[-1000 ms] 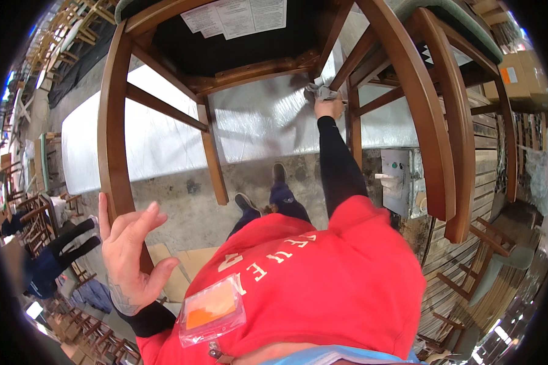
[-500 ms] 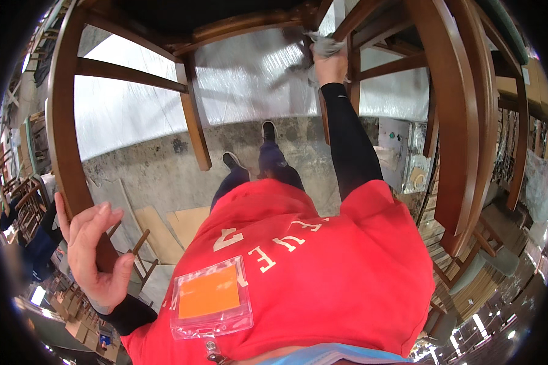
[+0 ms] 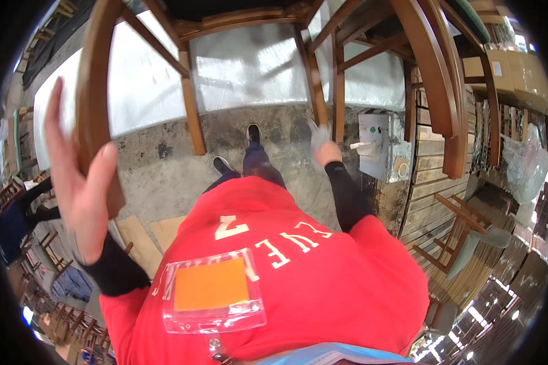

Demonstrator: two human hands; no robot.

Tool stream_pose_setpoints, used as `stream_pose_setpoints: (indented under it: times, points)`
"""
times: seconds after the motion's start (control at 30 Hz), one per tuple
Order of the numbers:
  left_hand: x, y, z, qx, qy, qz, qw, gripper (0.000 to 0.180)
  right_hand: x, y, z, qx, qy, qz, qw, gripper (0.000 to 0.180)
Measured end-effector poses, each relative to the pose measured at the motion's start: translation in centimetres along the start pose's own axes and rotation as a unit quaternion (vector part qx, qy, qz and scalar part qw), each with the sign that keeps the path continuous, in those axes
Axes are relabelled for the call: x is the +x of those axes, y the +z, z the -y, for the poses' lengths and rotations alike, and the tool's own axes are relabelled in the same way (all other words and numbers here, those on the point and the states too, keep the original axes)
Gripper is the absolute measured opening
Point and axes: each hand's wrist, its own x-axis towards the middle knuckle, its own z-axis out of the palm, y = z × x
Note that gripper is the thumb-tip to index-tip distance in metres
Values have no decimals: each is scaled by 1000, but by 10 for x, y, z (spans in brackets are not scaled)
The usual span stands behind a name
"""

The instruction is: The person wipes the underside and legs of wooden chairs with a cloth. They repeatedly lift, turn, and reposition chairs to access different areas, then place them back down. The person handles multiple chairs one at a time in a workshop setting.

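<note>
One brown chair (image 3: 243, 27) at far side. Left hand (image 3: 79, 188) spread wide by its near left leg (image 3: 97, 85), contact unclear. Right hand (image 3: 327, 154) grips blurred grey cloth (image 3: 318, 134) at foot of far right leg (image 3: 314, 87).

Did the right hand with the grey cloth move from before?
Yes. The right hand, holding the grey cloth, moved down along the brown chair leg, from near the seat to the leg's free end.

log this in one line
left hand: open, beside chair leg | right hand: holding grey cloth near another leg | leg contact: unclear
</note>
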Motion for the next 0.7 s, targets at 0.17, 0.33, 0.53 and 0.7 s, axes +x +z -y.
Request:
stream_pose_setpoints:
  times: [0.17,0.33,0.53,0.7]
  points:
    - [2,-10,11,-364,-150,122,911,78,-56,50,-19,10,-46,204,978,88]
    - [-3,-17,12,-314,-149,124,930,75,-45,19,73,297,-74,20,952,98]
    - [-10,-46,31,-256,-164,153,940,81,-51,-43,242,237,-402,-96,879,65]
    - [0,-41,20,-206,-177,118,955,90,3,-44,377,120,-583,-315,739,54]
